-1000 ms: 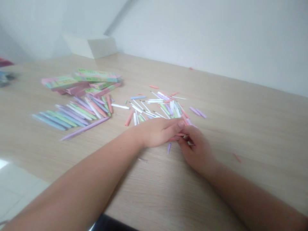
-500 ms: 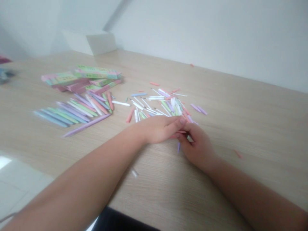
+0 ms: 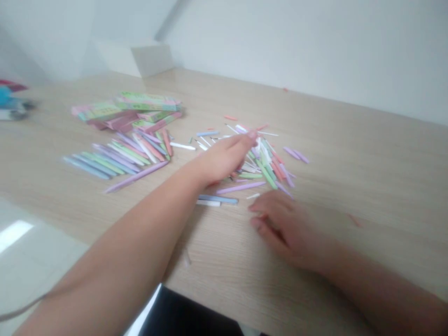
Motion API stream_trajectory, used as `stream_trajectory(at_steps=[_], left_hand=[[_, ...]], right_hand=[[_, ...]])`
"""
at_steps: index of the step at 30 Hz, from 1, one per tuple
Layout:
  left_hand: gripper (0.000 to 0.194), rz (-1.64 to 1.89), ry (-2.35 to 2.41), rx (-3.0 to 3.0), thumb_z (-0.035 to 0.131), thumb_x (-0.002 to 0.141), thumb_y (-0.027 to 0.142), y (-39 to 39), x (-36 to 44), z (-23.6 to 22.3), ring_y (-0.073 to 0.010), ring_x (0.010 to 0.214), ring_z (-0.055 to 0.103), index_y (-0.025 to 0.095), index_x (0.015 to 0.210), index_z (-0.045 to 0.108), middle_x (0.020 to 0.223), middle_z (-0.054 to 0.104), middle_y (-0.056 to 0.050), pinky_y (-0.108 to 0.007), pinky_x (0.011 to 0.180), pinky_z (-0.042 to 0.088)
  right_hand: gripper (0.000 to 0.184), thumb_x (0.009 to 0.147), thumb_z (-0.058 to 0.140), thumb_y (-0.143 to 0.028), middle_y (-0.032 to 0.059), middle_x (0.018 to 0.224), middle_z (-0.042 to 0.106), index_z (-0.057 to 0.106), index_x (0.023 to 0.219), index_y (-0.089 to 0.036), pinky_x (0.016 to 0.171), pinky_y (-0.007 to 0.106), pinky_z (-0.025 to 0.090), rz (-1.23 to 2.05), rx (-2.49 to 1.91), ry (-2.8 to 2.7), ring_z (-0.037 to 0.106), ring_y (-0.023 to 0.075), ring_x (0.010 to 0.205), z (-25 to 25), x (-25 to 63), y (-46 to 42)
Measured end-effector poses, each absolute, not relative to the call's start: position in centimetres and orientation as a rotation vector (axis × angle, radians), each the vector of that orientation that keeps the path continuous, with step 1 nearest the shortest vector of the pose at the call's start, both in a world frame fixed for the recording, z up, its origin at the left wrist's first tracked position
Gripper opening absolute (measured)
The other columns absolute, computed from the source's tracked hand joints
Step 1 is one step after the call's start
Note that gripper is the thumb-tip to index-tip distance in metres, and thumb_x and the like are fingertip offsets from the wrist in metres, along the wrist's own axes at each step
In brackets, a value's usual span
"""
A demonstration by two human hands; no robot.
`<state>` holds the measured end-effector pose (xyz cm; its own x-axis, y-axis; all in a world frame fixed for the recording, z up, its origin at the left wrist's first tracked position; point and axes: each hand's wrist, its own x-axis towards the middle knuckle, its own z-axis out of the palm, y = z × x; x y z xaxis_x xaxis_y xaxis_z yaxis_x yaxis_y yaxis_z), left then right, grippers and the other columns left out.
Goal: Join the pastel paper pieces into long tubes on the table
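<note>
Loose pen parts in pastel colours, with thin white refills among them, lie in a scattered pile on the table. My left hand reaches over this pile, back side up. Its thumb side points to the far right, most of its fingers are hidden beneath, and I cannot see whether it grips anything. Nearer to me, my right hand hovers at the pile's front edge, fingers loosely curled and apart from the thumb, with nothing visible between them. A purple tube and a blue one lie between the hands.
Left of the pile, assembled-looking pastel pens lie in a row. Behind them are stacked pink and green boxes. A white box-like object stands by the wall. Two purple pieces lie to the right, and a small clear piece near the front edge.
My hands were together over the front of the pile and are now apart. The left moved up and left across the parts; the right drew back toward me. More parts show between them.
</note>
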<state>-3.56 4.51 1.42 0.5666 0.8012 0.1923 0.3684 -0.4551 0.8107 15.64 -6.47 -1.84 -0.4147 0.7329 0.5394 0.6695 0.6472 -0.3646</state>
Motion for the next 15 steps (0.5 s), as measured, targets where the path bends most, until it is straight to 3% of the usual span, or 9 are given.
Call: stream_trajectory(at_steps=[3,5,7,11,15], left_hand=[[0.082,0.910,1.038,1.855,0.018,0.093,0.078,6.2,-4.2,1.3,-0.0173,0.061,0.056,0.015,0.099,0.070,0.062,0.059,-0.005,-0.030,0.062,0.041],[0.079,0.966,1.047,1.752,0.023,0.092,0.079,7.1,-4.4,1.2,-0.0145,0.053,0.050,0.015,0.083,0.069,0.055,0.054,-0.003,-0.029,0.057,0.037],[0.076,1.004,1.036,1.659,0.026,0.092,0.078,7.7,-4.4,1.1,-0.0125,0.048,0.046,0.016,0.073,0.066,0.051,0.049,-0.002,-0.028,0.054,0.034],[0.071,1.064,1.023,1.504,0.029,0.093,0.074,8.3,-4.7,1.2,-0.0106,0.041,0.038,0.017,0.067,0.062,0.046,0.043,0.000,-0.027,0.049,0.028],[0.064,1.101,1.035,1.399,0.034,0.092,0.070,8.6,-5.0,1.4,-0.0104,0.037,0.033,0.018,0.066,0.060,0.044,0.041,0.001,-0.027,0.045,0.025]], right_hand=[[0.027,0.099,0.056,-0.030,0.0075,0.128,0.065,0.060,0.124,-0.023,0.108,0.040,0.043,0.477,-0.895,-2.686,0.056,0.0228,0.121,-0.9,12.7,-9.0],[0.048,0.099,0.055,-0.043,0.0106,0.152,0.050,0.051,0.143,-0.024,0.118,0.050,0.031,0.539,-0.821,-2.800,0.042,0.0298,0.141,-0.9,10.5,-10.2],[0.066,0.098,0.049,-0.059,0.0130,0.164,0.034,0.038,0.155,-0.026,0.121,0.060,0.018,0.541,-0.776,-2.823,0.027,0.0358,0.150,-1.3,8.6,-10.8],[0.078,0.096,0.042,-0.069,0.0154,0.166,0.028,0.032,0.159,-0.024,0.123,0.061,0.003,0.515,-0.728,-2.811,0.018,0.0347,0.154,-2.4,6.3,-10.8],[0.072,0.099,0.044,-0.060,0.0142,0.164,0.034,0.036,0.157,-0.018,0.126,0.051,0.001,0.567,-0.736,-2.834,0.020,0.0301,0.155,-2.3,6.0,-10.6]])
